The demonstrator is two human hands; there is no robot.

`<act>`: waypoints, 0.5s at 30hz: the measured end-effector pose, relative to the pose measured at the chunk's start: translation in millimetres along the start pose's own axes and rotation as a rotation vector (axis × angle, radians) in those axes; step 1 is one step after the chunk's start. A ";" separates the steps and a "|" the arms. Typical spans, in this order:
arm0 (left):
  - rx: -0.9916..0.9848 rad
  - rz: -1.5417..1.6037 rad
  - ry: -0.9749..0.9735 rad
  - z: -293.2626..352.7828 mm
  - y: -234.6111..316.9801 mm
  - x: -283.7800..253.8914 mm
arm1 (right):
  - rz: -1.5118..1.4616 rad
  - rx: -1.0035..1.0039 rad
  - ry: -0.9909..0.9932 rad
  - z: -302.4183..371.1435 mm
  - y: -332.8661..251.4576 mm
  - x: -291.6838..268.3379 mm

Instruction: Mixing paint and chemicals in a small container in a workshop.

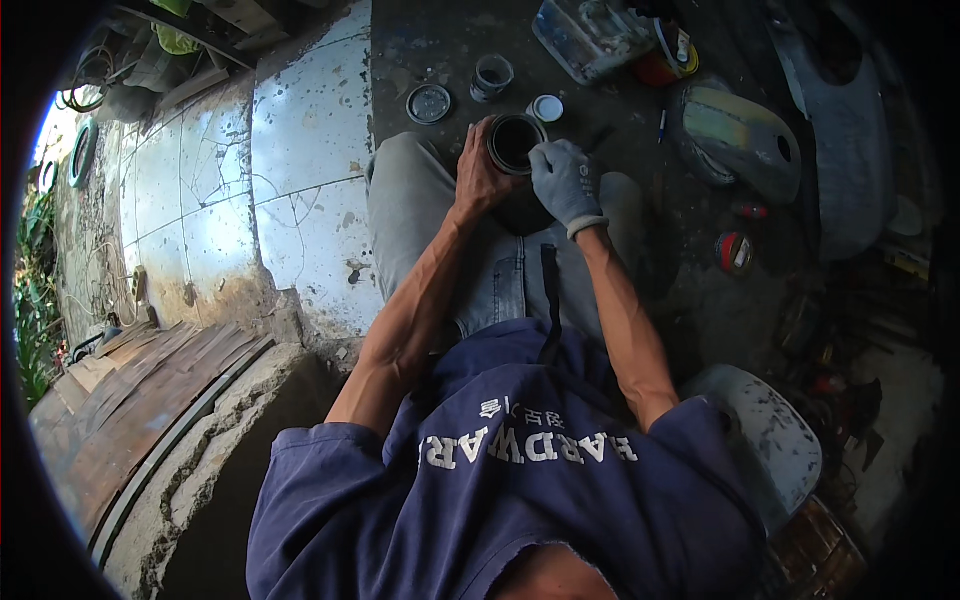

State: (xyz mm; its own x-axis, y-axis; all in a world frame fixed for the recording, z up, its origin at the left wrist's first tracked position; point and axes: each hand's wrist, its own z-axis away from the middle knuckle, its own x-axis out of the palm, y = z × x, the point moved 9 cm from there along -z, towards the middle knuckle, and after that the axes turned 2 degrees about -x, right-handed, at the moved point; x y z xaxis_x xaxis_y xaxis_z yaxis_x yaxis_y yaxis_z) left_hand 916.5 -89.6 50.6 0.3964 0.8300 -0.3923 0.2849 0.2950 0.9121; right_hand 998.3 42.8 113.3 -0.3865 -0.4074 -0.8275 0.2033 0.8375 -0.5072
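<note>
I sit with my knees drawn up, both arms stretched forward over my jeans. My bare left hand [480, 172] is wrapped around a small round can [514, 141] with a dark inside, holding it between my knees. My right hand [566, 182], in a grey work glove, rests on the can's right rim. What the gloved fingers pinch, if anything, is hidden. A round metal lid [429, 103] lies on the dark floor just beyond the can, with a small open tin [491, 76] and a white cap [546, 108] beside it.
A clear plastic box [590, 35] and a yellow-red can [672, 55] stand at the back. A painted tank-shaped shell [738, 140] and a tape roll [734, 252] lie to the right, a white plastic seat [775, 440] under me. Cracked white tiles [300, 170] and a concrete kerb [200, 450] are left.
</note>
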 end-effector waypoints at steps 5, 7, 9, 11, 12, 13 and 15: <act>-0.030 0.056 -0.027 -11.1 0.5 17.2 | -0.119 0.050 0.110 -19.8 30.9 2.9; 0.008 0.018 0.004 -14.8 1.5 15.8 | -0.103 0.049 0.110 -12.3 33.5 5.9; -0.021 -0.053 0.010 -15.0 -14.8 14.1 | 0.154 0.049 -0.096 -2.3 25.4 29.6; -0.020 -0.065 0.007 -14.7 -24.8 16.5 | 0.042 0.025 -0.141 -6.9 21.9 38.7; -0.019 -0.074 -0.010 -16.2 -28.1 21.3 | -0.024 0.035 -0.090 -13.7 24.3 37.0; -0.018 -0.071 0.001 -20.4 -31.3 24.4 | -0.091 0.044 -0.041 -20.8 26.9 35.6; -0.063 0.016 -0.038 -26.6 -34.3 37.8 | -0.068 0.018 0.004 -29.8 51.5 35.9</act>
State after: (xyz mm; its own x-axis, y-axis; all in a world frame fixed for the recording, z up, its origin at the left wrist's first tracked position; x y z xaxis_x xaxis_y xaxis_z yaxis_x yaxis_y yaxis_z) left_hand 898.4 -55.8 7.7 0.4336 0.8169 -0.3804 0.2231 0.3117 0.9236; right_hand 968.1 82.1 64.7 -0.4036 -0.4619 -0.7898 0.1923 0.8011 -0.5668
